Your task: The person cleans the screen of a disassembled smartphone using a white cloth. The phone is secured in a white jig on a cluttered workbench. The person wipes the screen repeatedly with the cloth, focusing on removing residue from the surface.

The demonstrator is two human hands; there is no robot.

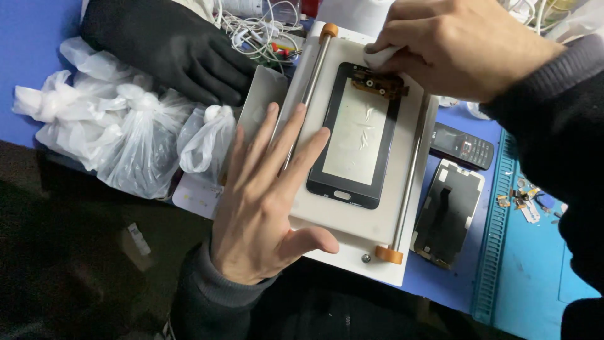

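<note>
Left hand (261, 201) lies flat just left of the phone screen (355, 135).

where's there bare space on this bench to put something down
Bare blue mat lies right of the ridged strip, below the small scraps. Blue table is bare at far left. Crowded: tied plastic bags, cables, and the white plate under the left hand and right hand.
</note>
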